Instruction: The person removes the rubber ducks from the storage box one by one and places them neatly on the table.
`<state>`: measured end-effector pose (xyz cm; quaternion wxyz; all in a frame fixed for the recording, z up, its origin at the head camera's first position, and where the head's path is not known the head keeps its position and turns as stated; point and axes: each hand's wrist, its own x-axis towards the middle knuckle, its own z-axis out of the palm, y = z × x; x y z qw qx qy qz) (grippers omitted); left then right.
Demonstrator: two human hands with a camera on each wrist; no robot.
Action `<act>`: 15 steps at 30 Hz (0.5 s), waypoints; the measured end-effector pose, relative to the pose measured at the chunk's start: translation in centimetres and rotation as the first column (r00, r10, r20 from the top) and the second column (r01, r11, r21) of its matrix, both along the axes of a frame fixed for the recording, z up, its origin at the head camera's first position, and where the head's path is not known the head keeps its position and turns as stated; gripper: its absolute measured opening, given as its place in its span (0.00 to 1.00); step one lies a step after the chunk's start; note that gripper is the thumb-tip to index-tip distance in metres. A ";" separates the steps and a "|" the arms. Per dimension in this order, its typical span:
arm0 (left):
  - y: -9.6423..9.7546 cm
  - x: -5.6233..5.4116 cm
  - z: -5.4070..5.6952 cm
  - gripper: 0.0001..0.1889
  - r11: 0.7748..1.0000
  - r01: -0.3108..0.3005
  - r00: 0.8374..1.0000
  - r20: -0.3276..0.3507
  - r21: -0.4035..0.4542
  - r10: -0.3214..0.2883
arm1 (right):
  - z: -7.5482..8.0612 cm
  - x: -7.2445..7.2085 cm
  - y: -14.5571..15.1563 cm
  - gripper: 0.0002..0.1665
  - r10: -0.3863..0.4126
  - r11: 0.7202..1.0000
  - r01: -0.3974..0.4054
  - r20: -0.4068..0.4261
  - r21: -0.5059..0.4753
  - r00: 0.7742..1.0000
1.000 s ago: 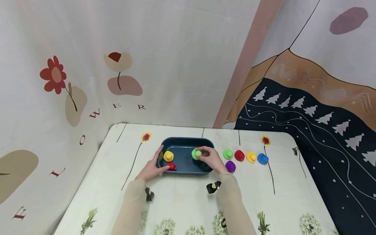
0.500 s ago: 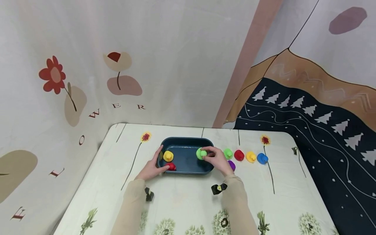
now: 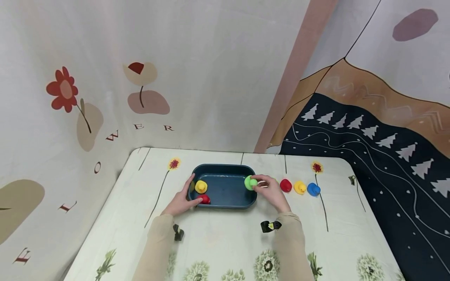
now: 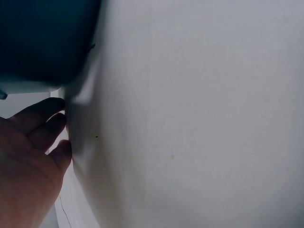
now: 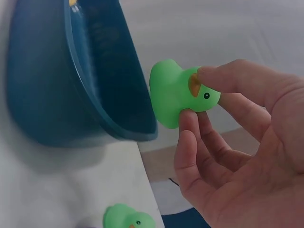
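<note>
A left hand (image 3: 179, 203) lies spread at a blue tray's (image 3: 225, 187) left end; a right hand (image 3: 272, 193) pinches a green duck (image 5: 168, 95) just above its right end. Inside sit a red duck (image 3: 205, 199) and, farther back, a yellow duck (image 3: 201, 186).

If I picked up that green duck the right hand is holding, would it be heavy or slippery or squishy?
The green duck is probably light, since the right hand holds it with just its fingertips. It might be slippery, because it looks smooth. It's perhaps fairly firm: I see no clear dent under the fingertips.
</note>
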<state>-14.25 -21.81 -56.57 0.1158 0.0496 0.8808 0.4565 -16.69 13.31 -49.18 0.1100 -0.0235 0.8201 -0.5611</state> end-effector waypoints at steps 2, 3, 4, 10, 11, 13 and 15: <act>0.0 0.0 0.0 0.50 1.000 -0.002 1.000 0.002 -0.002 0.002 | 0.0 0.1 0.3 0.19 -0.006 1.000 0.006 0.008 0.002 1.000; 0.0 0.0 0.0 0.51 1.000 -0.002 1.000 0.005 -0.002 0.002 | 0.0 0.1 0.5 0.19 -0.009 1.000 0.009 0.013 0.003 1.000; 0.0 0.0 0.0 0.51 1.000 -0.003 1.000 0.006 -0.002 0.003 | 0.0 0.2 0.6 0.19 -0.014 1.000 0.014 0.017 0.004 1.000; 0.0 0.0 0.1 0.51 1.000 -0.001 1.000 -0.001 0.004 0.001 | 0.1 0.6 1.5 0.19 -0.030 1.000 0.030 0.013 0.010 0.999; 0.0 0.0 0.1 0.51 1.000 -0.001 1.000 -0.002 0.003 0.001 | 0.1 0.7 1.6 0.20 -0.031 0.999 0.031 0.007 0.010 0.999; -0.1 0.1 0.1 0.51 1.000 0.001 1.000 -0.004 0.002 -0.001 | 0.2 0.8 1.7 0.19 -0.030 0.999 0.031 -0.008 0.012 1.000; -0.1 0.1 0.1 0.51 1.000 0.001 1.000 -0.008 -0.002 -0.001 | 0.4 1.0 1.9 0.20 -0.029 0.999 0.029 -0.015 0.018 0.999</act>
